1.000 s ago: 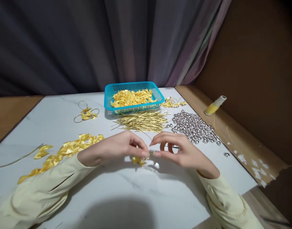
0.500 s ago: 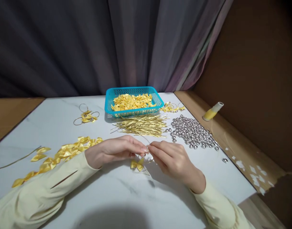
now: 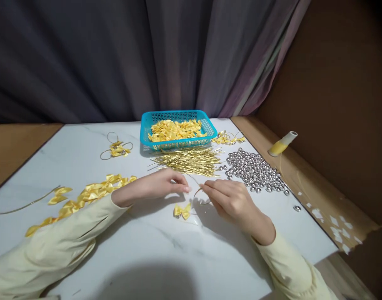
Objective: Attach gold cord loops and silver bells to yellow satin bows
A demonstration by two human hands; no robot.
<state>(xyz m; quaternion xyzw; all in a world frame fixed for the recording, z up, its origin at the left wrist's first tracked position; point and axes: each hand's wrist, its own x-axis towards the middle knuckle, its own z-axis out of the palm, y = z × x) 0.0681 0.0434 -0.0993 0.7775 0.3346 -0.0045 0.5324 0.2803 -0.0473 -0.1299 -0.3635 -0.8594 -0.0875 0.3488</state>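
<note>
The right hand (image 3: 233,202) pinches a curved gold wire (image 3: 196,192), apparently to steady it; the left hand (image 3: 158,183) curls nearby, whether closed on anything hard to tell; a yellow bow (image 3: 182,211) sits just below, between them; gold stems (image 3: 192,160) and silver beads (image 3: 255,171) lie beyond on the tabletop (image 3: 225,258), presumably for easy reach.

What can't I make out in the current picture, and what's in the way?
Head view: one end of the curved gold wire, hidden by the right hand.
Head view: whether the left hand pinches anything; its fingertips are too small to tell.
Head view: the lower yellow bows in the teal basket, covered by those on top.
Head view: the exact count of silver beads, small and heaped.
</note>
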